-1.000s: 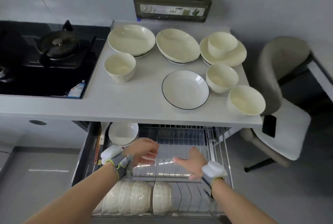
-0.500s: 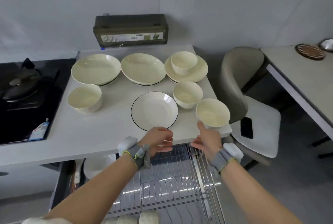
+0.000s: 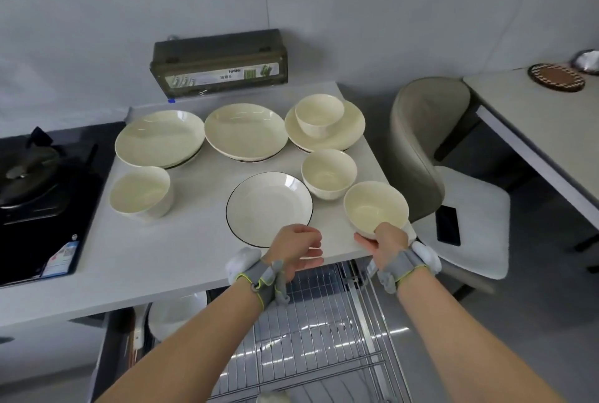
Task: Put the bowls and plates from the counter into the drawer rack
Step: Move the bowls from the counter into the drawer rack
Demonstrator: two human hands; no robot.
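Cream bowls and plates stand on the white counter [image 3: 181, 240]. My right hand [image 3: 385, 245] grips the near side of the cream bowl [image 3: 376, 208] at the counter's front right corner. My left hand [image 3: 299, 248] hovers at the near rim of the black-rimmed plate [image 3: 269, 206], fingers loosely curled, holding nothing. Further back are a second bowl [image 3: 329, 172], a bowl resting on a plate [image 3: 319, 114], two wide plates [image 3: 246, 130] [image 3: 158, 138] and a bowl [image 3: 141, 191] at the left. The wire drawer rack [image 3: 311, 337] is pulled out below, with a white dish [image 3: 175, 312] at its back left.
A black gas stove [image 3: 39, 195] with a pot adjoins the counter on the left. A dark box [image 3: 220, 62] hangs on the wall behind. To the right stands a beige chair [image 3: 421, 143] with a phone [image 3: 449, 224] on its seat, beside a table [image 3: 544, 117].
Both hands rose from over the drawer rack to the counter's front edge. My right hand took hold of the front right bowl; my left hand arrived at the black-rimmed plate.
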